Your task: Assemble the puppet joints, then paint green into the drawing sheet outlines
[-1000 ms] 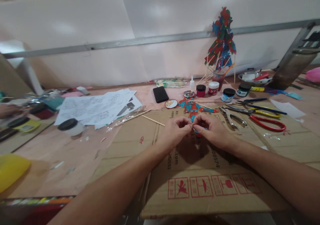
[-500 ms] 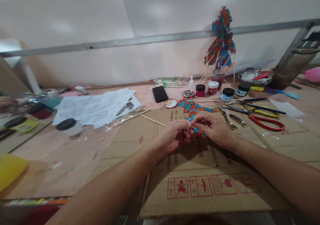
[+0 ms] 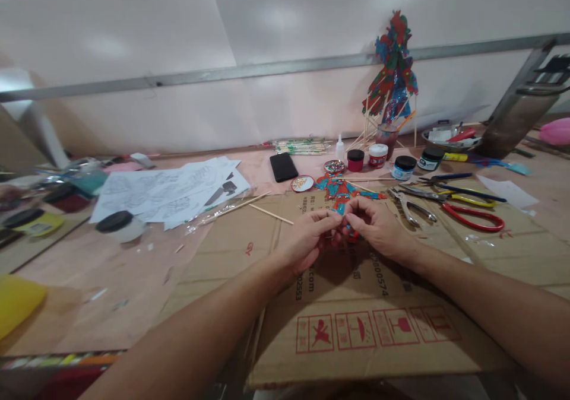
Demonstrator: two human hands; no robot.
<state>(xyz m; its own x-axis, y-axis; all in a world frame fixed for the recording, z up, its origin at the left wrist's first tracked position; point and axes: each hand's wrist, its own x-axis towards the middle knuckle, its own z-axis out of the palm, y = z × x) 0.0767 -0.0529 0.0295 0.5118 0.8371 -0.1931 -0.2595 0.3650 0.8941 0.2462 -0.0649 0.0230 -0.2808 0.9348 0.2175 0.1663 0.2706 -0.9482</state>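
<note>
2 bare hands are meeting over a cardboard sheet [image 3: 356, 305] — the left hand [image 3: 307, 240] and right hand [image 3: 376, 228] are each pinching the near end of a red-and-teal paper puppet [image 3: 342, 191]. It is lying flat, probably to steady fine fingertip work. Pliers [image 3: 412, 205] are lying nearby.

Red-and-teal patterned puppet [image 3: 342, 193], brown cardboard [image 3: 231, 251] (printed with red symbols), black phone [image 3: 284, 167], white line-drawn sheets [image 3: 169, 193]

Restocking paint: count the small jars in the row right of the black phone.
4, left to right: red-lidded jar, white-lidded jar, blue-labelled jar, then dark jar farthest right. Others may be hidden behind clutter.
</note>
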